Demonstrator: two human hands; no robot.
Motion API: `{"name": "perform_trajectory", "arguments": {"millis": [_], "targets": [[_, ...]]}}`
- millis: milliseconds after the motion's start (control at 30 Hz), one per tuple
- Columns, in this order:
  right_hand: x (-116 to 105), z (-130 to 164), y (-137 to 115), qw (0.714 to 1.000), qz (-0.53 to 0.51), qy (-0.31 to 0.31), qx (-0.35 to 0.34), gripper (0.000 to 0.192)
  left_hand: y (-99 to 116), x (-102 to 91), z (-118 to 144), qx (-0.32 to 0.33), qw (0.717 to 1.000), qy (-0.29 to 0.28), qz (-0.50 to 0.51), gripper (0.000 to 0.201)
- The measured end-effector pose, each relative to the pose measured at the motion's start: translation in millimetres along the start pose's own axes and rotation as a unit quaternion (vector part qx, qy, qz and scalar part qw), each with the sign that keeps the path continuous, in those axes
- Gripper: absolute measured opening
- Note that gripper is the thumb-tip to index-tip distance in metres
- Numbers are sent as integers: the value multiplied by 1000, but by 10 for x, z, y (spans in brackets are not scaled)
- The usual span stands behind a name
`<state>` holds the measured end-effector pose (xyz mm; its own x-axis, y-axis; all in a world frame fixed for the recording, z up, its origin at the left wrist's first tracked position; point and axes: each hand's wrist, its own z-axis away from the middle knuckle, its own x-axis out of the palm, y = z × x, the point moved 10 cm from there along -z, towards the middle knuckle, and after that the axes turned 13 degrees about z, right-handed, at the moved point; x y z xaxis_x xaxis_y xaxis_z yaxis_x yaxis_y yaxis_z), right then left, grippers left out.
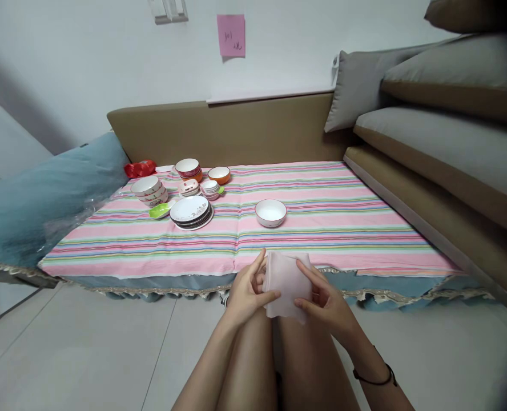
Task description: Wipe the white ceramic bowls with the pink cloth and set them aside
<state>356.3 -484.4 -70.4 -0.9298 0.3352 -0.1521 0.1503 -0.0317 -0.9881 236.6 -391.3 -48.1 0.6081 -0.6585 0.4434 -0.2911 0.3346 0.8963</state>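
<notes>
Above my knees I hold a pale pinkish folded cloth (pixel 285 285) between both hands. My left hand (pixel 251 288) grips its left edge, thumb across the front and fingers partly hidden behind. My right hand (pixel 324 297) pinches the right side, with thumb and index finger on the front. Beyond the cloth, a white bowl with a thin dark red rim (pixel 271 213) sits upright on the pink striped sheet (pixel 322 240), apart from both hands.
Left on the sheet are stacked plates (pixel 189 209), patterned bowls (pixel 146 186), a green leaf-shaped dish (pixel 160 211), small white dishes (pixel 209 187), an orange bowl (pixel 219 175) and red-rimmed bowls (pixel 187 166). A red bundle (pixel 140 168) lies behind. Large cushions (pixel 442 148) stack at right.
</notes>
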Motion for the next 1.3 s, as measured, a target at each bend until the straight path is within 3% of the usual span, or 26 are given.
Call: {"name": "perform_trajectory", "arguments": {"millis": [67, 133, 233, 300, 367, 433, 500, 600, 667, 733, 800, 867, 967, 1033, 1100, 1200, 1300], "targets": [[-9, -41, -11, 1000, -18, 3, -2, 72, 15, 64, -42, -2, 999, -36, 37, 105], [-12, -86, -1, 999, -34, 2, 1, 74, 17, 84, -80, -5, 997, -57, 43, 94], [4, -168, 46, 999, -46, -13, 6, 76, -19, 16, -142, -8, 998, -57, 1, 68], [9, -235, 72, 999, -35, -23, -1, 78, -34, -62, -197, 2, 999, -44, -26, 63], [-65, -313, 90, 1000, 23, 12, -6, 75, -24, -131, -268, 24, 998, -24, -61, 65], [-186, -378, 74, 991, 103, 88, -1, 70, 1, -167, -350, 49, 992, 3, -119, 65], [-195, -441, 54, 984, 121, 127, 19, 66, 49, -135, -428, 76, 980, 27, -183, 62], [46, -589, 71, 995, -33, 86, 48, 63, 118, 107, -499, 120, 967, 0, -223, 58], [169, -689, 113, 981, -163, 75, 67, 55, 102, 291, -512, 117, 972, -46, -196, 66], [169, -771, 222, 956, -255, 109, 95, 42, 51, 365, -525, 82, 984, -67, -140, 75], [120, -830, 361, 929, -313, 150, 128, 35, 56, 261, -563, 67, 991, -24, -113, 67], [87, -876, 457, 906, -353, 170, 158, 38, 128, 18, -624, 88, 985, 67, -130, 53], [35, -912, 482, 890, -375, 186, 182, 43, 48, -318, -796, 61, 981, 156, -100, 55], [10, -940, 436, 897, -364, 178, 178, 39, -137, -378, -976, 4, 990, 137, -40, 52], [-8, -990, 381, 913, -343, 155, 159, 35, -202, -358, -1147, -7, 994, 105, -27, 40], [-16, -1121, 355, 937, -305, 106, 135, 33, -88, -280, -1369, 36, 994, 72, -75, 30], [-94, -1308, 438, 945, -271, 99, 154, 38, 46, -170, -1613, 55, 990, 37, -123, 29]]}}
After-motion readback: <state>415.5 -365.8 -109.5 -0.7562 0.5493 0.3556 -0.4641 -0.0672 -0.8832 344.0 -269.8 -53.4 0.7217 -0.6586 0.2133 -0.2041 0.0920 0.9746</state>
